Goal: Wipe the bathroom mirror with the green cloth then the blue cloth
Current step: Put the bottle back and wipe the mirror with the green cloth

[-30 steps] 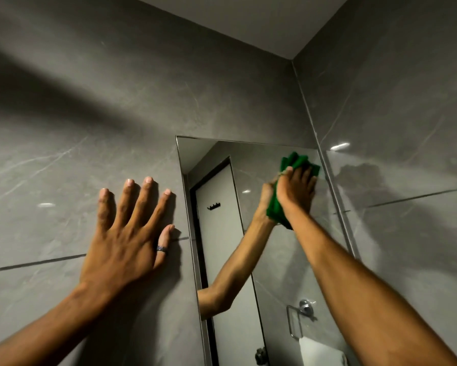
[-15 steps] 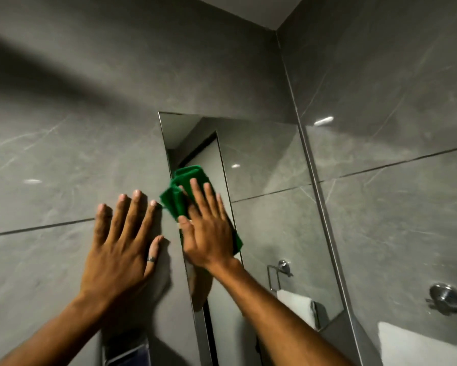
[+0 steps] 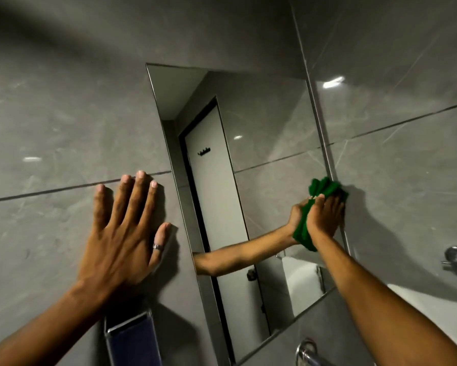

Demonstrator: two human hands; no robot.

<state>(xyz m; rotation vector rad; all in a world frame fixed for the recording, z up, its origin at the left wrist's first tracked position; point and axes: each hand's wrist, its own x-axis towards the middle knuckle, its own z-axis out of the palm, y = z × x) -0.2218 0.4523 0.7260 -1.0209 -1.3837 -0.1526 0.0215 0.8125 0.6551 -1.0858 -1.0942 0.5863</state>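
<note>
Under the flat fingers of the right hand [image 3: 325,220], the bunched green cloth [image 3: 323,187] is pressed against the tall frameless wall mirror [image 3: 261,128] at its right edge, a tuft poking out just past the fingertips, while the left hand [image 3: 124,233] lies spread and empty on the grey tiled wall [image 3: 63,114] beside the glass, its thumb nearest the mirror's left edge. To wipe well, I would keep the palm flat for even pressure, run overlapping strokes edge to edge, and work downward; the blue cloth is not identifiable in this view.
</note>
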